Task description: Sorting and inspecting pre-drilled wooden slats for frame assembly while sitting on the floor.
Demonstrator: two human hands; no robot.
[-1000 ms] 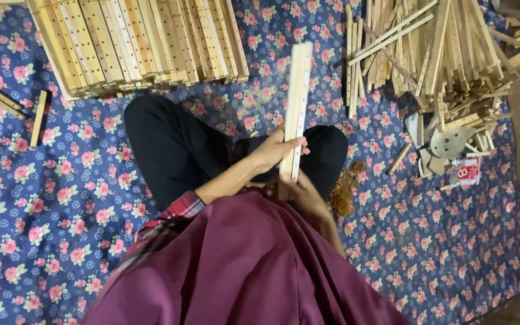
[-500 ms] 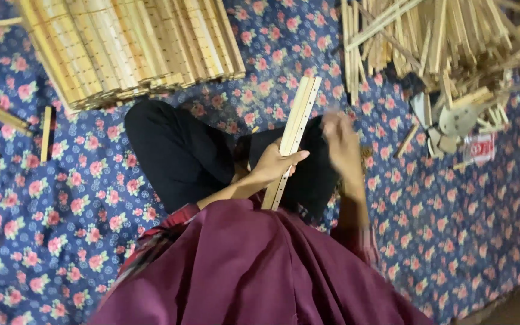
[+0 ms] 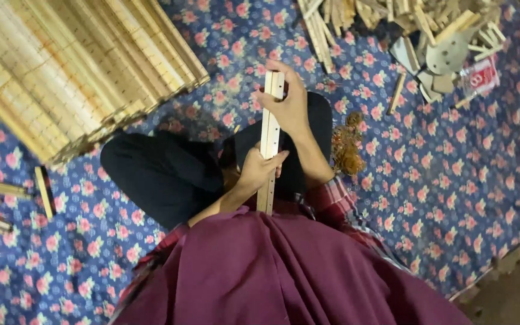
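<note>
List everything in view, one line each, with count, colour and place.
long pale wooden strip with small holes: one, light tan, upright over the lap, held in both hands.
stack of matching wooden strips: many, tan, top left on the cloth.
loose pile of wooden sticks: many, pale, top right.
grey flat cut pieces: a few, beside that pile.
short wooden stick: one, brown, left edge.
brownish tangled clump: one, right of the knee.
blue cloth with pink flowers: one, spread under everything.
left hand: grip on the strip's lower part.
right hand: grip near its top end.
</note>
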